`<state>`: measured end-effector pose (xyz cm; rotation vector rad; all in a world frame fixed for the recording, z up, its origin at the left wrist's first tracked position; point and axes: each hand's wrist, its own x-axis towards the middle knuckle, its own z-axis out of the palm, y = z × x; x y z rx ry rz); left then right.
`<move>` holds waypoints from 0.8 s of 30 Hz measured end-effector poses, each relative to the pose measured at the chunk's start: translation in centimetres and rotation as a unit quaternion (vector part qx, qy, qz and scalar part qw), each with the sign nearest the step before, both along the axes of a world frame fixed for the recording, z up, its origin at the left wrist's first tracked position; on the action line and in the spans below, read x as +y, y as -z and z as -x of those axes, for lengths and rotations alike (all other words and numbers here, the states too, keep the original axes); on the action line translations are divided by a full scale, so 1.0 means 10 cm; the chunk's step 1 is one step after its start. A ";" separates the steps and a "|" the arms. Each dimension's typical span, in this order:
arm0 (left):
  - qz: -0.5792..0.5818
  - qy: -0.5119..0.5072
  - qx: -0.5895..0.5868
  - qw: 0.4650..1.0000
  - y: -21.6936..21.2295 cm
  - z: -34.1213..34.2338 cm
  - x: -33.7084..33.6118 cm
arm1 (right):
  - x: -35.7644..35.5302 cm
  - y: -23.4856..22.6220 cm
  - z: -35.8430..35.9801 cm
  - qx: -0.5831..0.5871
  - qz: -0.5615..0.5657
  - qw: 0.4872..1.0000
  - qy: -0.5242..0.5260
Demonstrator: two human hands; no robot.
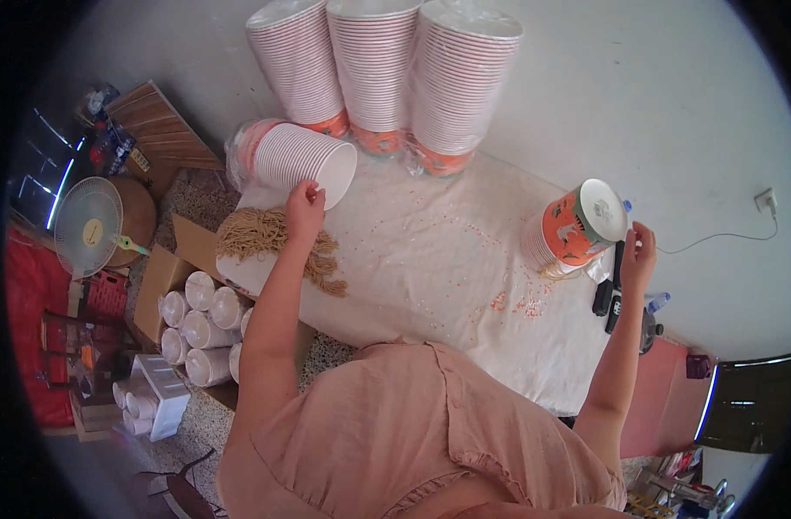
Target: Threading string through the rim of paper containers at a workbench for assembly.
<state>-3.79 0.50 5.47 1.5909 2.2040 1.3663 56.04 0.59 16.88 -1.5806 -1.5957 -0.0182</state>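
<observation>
A stack of white paper buckets (283, 157) lies on its side on the cloth-covered table, its orange end in clear plastic. My left hand (304, 210) is closed at the rim of the outermost bucket, thumb and fingers pinched on the edge. At the table's right stands an upside-down stack of nested paper buckets (571, 227), the top one orange and green with a white base. My right hand (641, 249) is just to the right of this stack, fingers loosely bent and apart, holding nothing visible. A bundle of tan cords (261, 233) lies beside my left forearm.
Tall plastic-wrapped bucket stacks (374, 73) stand against the wall. Small orange and white bits (525, 304) are scattered on the cloth. Black tools (610, 294) lie by the right edge. Left of the table are a carton (165, 292) of wrapped white rolls and a fan (89, 227).
</observation>
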 end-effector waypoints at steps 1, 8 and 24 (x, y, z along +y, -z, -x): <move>-0.001 -0.002 0.001 1.000 -0.04 0.01 0.05 | -0.07 0.03 0.08 -0.001 -0.023 0.999 -0.034; 0.009 -0.007 0.159 0.987 0.00 0.11 0.28 | -0.69 0.63 1.02 0.032 0.082 0.973 -0.211; 0.168 -0.061 0.295 0.939 -0.07 0.11 0.32 | -1.23 1.07 1.75 -0.027 0.293 0.891 -0.345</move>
